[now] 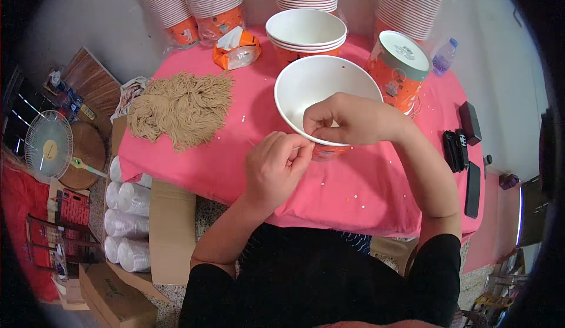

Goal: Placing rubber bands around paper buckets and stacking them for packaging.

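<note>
1. The wide, round paper bucket, white inside and orange outside (312, 89), stands upright, its mouth facing up, on the surface draped in bright pink cloth (259, 116); this bucket is the landmark below.
2. The left hand (273, 166) is at the bucket's near-left rim, fingers curled inward, thumb and forefinger nearly together; whether they pinch the rim or something thin, I cannot tell.
3. The right hand (347, 119) reaches over the bucket's right side, its bent fingers dipping into the mouth and its thumb close to them; whether it has hold of anything, I cannot tell.
4. Left of the bucket lies a loose, tangled heap of tan cord (179, 110).
5. Behind and left of the bucket sits an orange soft packet with white tissue poking out (235, 51).
6. Just behind the bucket is a short nested stack of matching white-lined orange buckets (306, 33).
7. Behind and right of the bucket are an orange bucket with a round white-topped lid (397, 83) and a clear plastic bottle with a purple label (444, 58).
8. Well right of the bucket lies a flat black rectangular object (472, 189).
</note>
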